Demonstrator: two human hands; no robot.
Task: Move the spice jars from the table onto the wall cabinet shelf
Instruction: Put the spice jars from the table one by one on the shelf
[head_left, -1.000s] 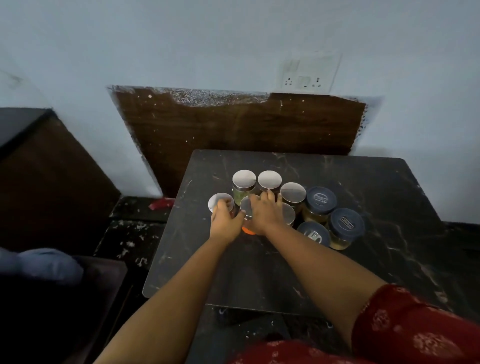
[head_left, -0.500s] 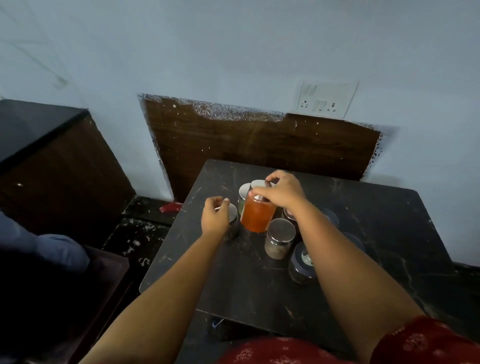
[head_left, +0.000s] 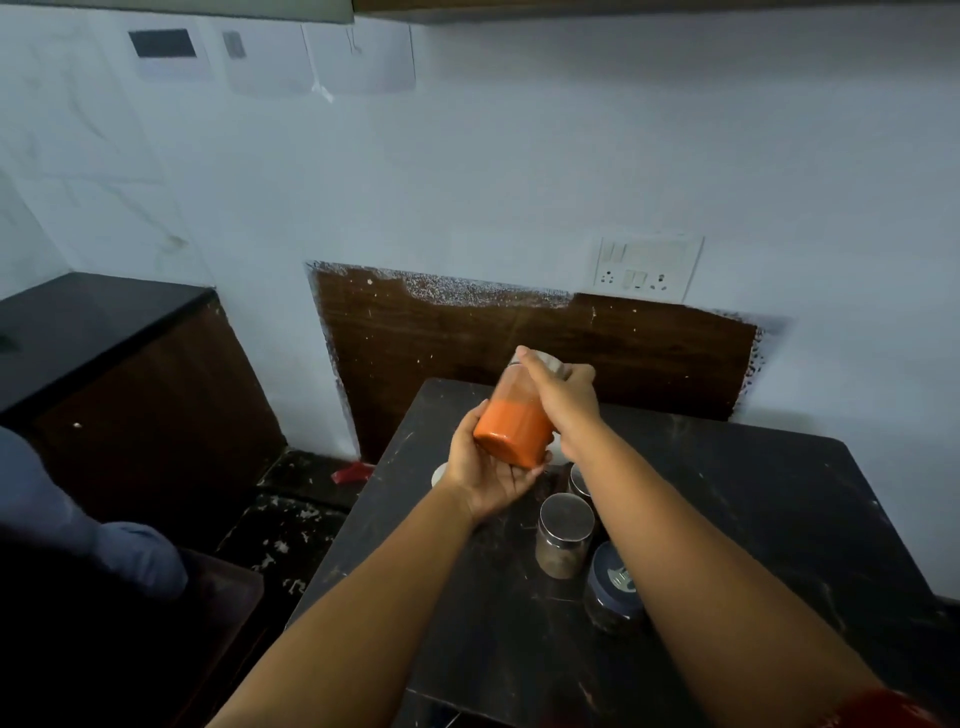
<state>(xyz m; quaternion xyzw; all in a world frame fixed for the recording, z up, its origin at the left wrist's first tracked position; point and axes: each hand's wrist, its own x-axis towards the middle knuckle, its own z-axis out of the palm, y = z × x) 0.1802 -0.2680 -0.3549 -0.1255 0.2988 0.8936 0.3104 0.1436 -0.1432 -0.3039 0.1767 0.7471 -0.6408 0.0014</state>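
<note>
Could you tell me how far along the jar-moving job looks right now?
Nothing shows as shelved yet; the shelf itself is out of view. In hand: the orange spice jar, tilted above the table, right hand gripping its lid end, left hand cupping its base. Left: the steel-lidded jar, the dark-lidded jar and others partly hidden.

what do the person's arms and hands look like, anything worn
Both forearms are bare, and the left hand and right hand show no gloves, rings or watch. A red sleeve with a faint pattern shows at the right arm's upper end. No sleeve shows on the left.
</note>
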